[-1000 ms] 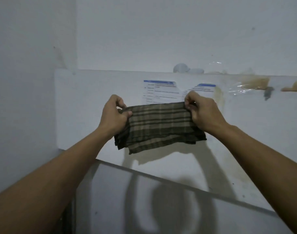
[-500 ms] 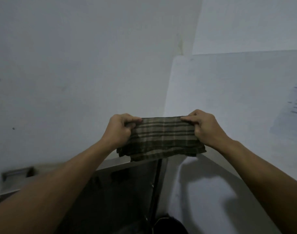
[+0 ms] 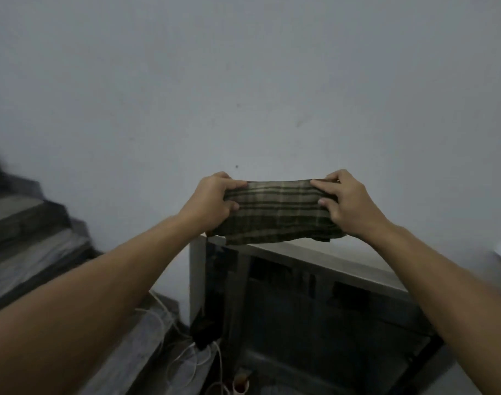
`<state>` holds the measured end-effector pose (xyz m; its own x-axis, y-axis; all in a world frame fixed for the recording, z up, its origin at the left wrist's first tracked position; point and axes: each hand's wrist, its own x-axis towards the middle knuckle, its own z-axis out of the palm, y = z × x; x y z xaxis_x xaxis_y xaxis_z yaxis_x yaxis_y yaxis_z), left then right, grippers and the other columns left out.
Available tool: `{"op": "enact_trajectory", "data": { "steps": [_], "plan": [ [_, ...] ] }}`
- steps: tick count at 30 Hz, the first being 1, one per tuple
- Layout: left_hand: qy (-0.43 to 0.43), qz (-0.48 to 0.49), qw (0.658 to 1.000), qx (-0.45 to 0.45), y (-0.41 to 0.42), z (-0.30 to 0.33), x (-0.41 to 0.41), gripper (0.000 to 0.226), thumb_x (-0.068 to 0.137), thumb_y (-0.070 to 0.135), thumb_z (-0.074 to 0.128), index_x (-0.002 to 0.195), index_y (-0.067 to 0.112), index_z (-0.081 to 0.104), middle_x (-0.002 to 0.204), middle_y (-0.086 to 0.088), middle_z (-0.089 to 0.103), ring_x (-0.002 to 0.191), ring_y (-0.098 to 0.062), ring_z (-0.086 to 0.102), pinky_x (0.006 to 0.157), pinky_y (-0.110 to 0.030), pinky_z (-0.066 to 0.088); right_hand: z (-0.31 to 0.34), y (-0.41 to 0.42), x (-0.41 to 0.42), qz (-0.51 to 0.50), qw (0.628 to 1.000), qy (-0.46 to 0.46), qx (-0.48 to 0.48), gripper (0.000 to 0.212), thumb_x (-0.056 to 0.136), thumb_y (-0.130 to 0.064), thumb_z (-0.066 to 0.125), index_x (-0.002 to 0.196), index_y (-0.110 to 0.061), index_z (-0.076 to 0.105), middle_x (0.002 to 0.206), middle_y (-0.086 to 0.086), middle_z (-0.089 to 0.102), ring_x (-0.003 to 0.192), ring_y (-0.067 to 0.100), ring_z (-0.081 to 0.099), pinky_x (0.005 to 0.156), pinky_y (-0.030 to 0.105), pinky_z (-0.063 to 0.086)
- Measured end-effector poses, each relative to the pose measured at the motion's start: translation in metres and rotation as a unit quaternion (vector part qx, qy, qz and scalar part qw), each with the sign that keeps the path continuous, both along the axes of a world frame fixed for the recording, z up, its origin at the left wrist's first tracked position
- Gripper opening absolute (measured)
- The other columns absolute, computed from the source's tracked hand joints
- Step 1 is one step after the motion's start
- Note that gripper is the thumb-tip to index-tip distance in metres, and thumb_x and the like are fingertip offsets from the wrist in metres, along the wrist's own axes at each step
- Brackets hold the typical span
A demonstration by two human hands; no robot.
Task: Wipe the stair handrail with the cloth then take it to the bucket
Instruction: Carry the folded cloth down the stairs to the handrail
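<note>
plaid cloth [image 3: 275,212] stretched between left hand [image 3: 212,201] and right hand [image 3: 347,203].
each grip pinching an end; best kept folded flat before wiping.

We find no text, label, brand, number or sign that can be read here. The wall [image 3: 243,81] carries only a few small dark specks, and the cloth [image 3: 275,212] bears a plain striped check with no lettering.
</note>
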<state>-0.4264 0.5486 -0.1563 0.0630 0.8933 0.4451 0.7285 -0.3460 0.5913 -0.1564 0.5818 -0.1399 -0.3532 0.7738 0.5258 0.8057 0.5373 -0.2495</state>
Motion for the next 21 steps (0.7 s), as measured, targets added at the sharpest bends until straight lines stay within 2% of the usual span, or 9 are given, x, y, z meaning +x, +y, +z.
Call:
{"op": "enact_trajectory", "data": {
  "steps": [8,11,15,21],
  "plan": [
    [0.039,0.19,0.981,-0.008,-0.053,-0.011,-0.139,0.045,0.079,0.003,0.07,0.122,0.016,0.063,0.101,-0.001,0.059,0.095,-0.018,0.054,0.09,-0.026,0.044,-0.017,0.042,-0.164,0.183,0.983,0.011,0.015,0.037,0.086,-0.003,0.06,0.122,-0.007,0.061,0.121,0.012,0.044,0.101,0.014,0.043,0.099,0.028,0.039],
    [0.039,0.247,0.968,-0.015,-0.073,-0.018,-0.192,0.047,0.076,0.003,0.072,0.12,0.015,0.064,0.096,0.001,0.056,0.09,-0.015,0.051,0.087,-0.024,0.041,-0.023,0.05,-0.231,0.244,0.97,0.006,0.021,0.036,0.086,-0.002,0.06,0.121,-0.006,0.061,0.122,0.014,0.044,0.101,0.02,0.049,0.099,0.032,0.043],
    [0.033,0.308,0.95,-0.038,-0.099,-0.027,-0.267,0.046,0.08,0.004,0.069,0.123,0.017,0.061,0.106,0.004,0.056,0.099,-0.014,0.052,0.094,-0.028,0.044,-0.03,0.058,-0.332,0.315,0.949,-0.001,0.028,0.033,0.085,0.0,0.06,0.118,-0.004,0.063,0.122,0.017,0.046,0.098,0.03,0.056,0.094,0.036,0.05],
    [0.047,0.395,0.916,-0.05,-0.124,-0.021,-0.405,0.047,0.08,0.004,0.069,0.124,0.02,0.06,0.1,0.007,0.052,0.095,-0.013,0.051,0.087,-0.026,0.043,-0.03,0.063,-0.503,0.395,0.918,-0.006,0.028,0.032,0.084,0.002,0.061,0.116,-0.004,0.064,0.121,0.017,0.046,0.097,0.032,0.056,0.091,0.038,0.051]
  ]
}}
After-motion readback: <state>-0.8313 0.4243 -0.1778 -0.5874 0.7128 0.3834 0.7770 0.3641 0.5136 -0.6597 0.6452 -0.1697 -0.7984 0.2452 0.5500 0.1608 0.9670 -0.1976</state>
